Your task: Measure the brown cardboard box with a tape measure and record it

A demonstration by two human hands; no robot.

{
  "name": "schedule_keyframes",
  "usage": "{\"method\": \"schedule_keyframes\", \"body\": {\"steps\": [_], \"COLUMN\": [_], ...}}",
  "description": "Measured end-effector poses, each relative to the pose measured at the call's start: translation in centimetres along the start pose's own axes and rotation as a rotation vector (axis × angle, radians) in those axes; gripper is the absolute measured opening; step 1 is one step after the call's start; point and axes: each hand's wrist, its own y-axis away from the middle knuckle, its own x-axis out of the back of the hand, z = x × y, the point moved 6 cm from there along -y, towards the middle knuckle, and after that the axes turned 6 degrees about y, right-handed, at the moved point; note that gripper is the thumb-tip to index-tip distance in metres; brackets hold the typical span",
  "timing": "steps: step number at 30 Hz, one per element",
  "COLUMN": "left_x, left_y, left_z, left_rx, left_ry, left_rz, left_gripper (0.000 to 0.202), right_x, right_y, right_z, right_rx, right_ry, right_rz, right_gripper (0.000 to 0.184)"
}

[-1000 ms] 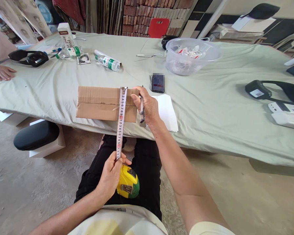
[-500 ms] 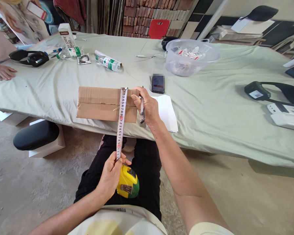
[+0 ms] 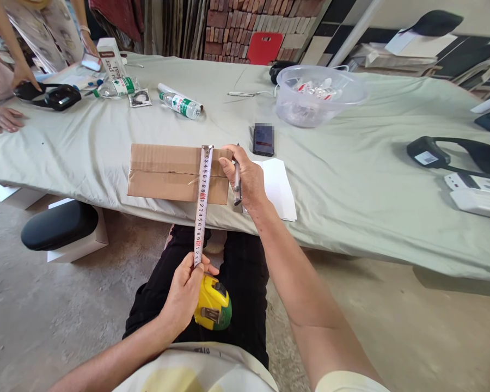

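A taped cardboard box [image 3: 167, 172] lies near the table's front edge. A tape blade [image 3: 201, 201] runs across the box's right part, its hook at the far edge. My left hand [image 3: 185, 291] is closed round the yellow and green tape measure case [image 3: 214, 303] over my lap, thumb and fingers pinching the blade. My right hand [image 3: 245, 177] rests against the box's right end with a pen [image 3: 237, 182] held in its fingers. Under that hand lies a white sheet of paper [image 3: 278, 188].
A phone [image 3: 263, 139], a clear plastic bowl [image 3: 318, 93], a water bottle [image 3: 179, 102] and a white carton [image 3: 111, 62] lie on the grey-green cloth [image 3: 351, 179]. Black headsets sit at far left [image 3: 49, 96] and right [image 3: 445, 151]. Other people's hands [image 3: 4, 117] work at the left end. A black stool [image 3: 59, 224] stands below.
My hands, the tape and the box have stayed put. At the far left another person has come into view and reaches down to the black headset.
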Motion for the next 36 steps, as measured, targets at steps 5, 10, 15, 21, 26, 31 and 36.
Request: {"method": "schedule_keyframes", "body": {"steps": [5,10,15,21,26,31,36], "left_x": [-0.1,0.0,1.5,5.4,8.5,10.2,10.4], "left_y": [0.0,0.1,-0.7,-2.0,-3.6,-5.3,-6.0], "left_z": [0.3,0.7,2.3,6.5,10.8,13.9,14.6], "left_rx": [0.001,0.031,-0.009,-0.045,-0.04,-0.122,-0.146], "left_ry": [0.005,0.009,-0.015,-0.32,-0.639,-0.906,-0.943], "left_rz": [0.006,-0.028,-0.077,-0.197,-0.273,-0.291,-0.333], "left_gripper": [0.014,0.019,0.02,0.022,0.011,0.008,0.018], "right_x": [-0.1,-0.2,-0.2,-0.6,-1.4,-2.2,-2.4], "right_y": [0.0,-0.3,-1.5,-4.5,-6.5,-7.4,-7.5], "right_z": [0.2,0.5,0.8,1.8,3.0,4.1,4.3], "right_rx": [-0.011,0.001,-0.026,-0.014,-0.047,-0.102,-0.115], "right_ry": [0.015,0.017,0.001,-0.003,-0.094,-0.179,-0.213], "right_rz": [0.007,0.036,-0.002,-0.048,-0.126,-0.168,-0.195], "right_gripper": [0.051,0.046,0.045,0.048,0.05,0.051,0.052]}}
